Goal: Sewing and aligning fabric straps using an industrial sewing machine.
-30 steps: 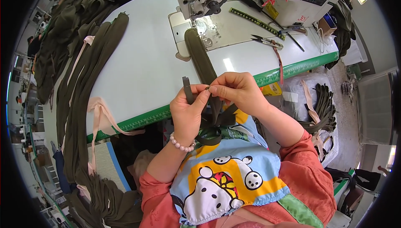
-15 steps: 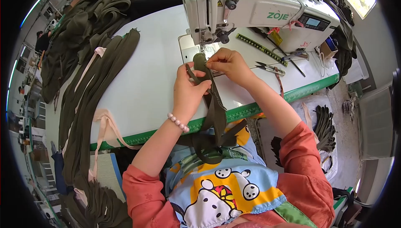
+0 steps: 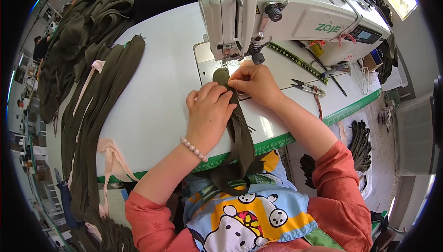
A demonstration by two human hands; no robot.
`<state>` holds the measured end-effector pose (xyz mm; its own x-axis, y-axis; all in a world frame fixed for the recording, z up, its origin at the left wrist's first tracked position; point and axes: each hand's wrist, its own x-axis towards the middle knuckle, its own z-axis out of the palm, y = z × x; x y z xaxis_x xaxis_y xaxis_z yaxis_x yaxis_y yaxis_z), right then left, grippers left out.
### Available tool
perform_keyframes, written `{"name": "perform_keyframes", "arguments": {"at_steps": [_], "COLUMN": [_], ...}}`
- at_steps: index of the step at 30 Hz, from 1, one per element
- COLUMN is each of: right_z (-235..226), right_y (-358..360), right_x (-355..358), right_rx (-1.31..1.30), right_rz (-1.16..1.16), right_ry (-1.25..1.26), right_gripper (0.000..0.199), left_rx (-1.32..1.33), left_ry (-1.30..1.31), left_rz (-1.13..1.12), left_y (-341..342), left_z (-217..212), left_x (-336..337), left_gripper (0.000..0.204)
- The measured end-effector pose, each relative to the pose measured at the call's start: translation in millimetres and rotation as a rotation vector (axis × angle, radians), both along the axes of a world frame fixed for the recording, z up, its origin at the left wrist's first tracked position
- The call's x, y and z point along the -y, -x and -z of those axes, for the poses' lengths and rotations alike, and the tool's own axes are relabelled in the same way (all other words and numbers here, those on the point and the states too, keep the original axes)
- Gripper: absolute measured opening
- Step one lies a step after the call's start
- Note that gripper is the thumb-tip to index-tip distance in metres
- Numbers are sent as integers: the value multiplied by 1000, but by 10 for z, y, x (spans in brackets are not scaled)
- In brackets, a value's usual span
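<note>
A dark olive fabric strip (image 3: 243,143) runs from under the sewing machine's needle area (image 3: 225,63) across the table's front edge into my lap. Its rounded upper end (image 3: 220,75) lies on the metal needle plate. My right hand (image 3: 255,83) pinches the strip's right edge between thumb and fingertips, just in front of the needle. Back upward, my left hand (image 3: 208,113) is bent over the strip's left side, its fingers curled on the cloth; their tips are partly hidden. A beaded bracelet circles the left wrist.
The white sewing machine (image 3: 295,14) stands at the back. Right of my hands lie thread snips (image 3: 308,87), a dark ruler (image 3: 297,63) and a thin black rod (image 3: 334,82). Long olive strips (image 3: 104,109) and a pale pink band (image 3: 113,157) lie at left.
My left hand has turned from a thumb-and-finger hold, palm showing, to back upward over the strip. My right hand keeps its pinch. The whole view has shifted slightly.
</note>
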<state>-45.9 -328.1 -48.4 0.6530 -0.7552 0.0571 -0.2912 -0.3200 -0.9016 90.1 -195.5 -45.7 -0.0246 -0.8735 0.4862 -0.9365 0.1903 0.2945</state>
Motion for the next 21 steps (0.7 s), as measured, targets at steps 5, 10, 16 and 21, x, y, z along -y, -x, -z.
{"name": "perform_keyframes", "arguments": {"at_steps": [5,10,16,21], "right_z": [-26,26,27,8], "right_y": [-14,-20,-26,-26], "right_x": [-9,11,17,16], "right_rx": [-48,-4,-35,-44], "right_rz": [39,32,36,33], "right_ry": [-74,-58,-46,-40], "right_gripper": [11,12,12,12], "left_rx": [53,34,11,-1], "left_ry": [-61,-57,-78,-101], "left_rz": [26,7,24,13], "left_y": [-20,-16,-34,-23], "left_z": [43,75,61,55], "left_x": [-19,-20,-20,-17], "left_gripper": [38,38,38,38]}}
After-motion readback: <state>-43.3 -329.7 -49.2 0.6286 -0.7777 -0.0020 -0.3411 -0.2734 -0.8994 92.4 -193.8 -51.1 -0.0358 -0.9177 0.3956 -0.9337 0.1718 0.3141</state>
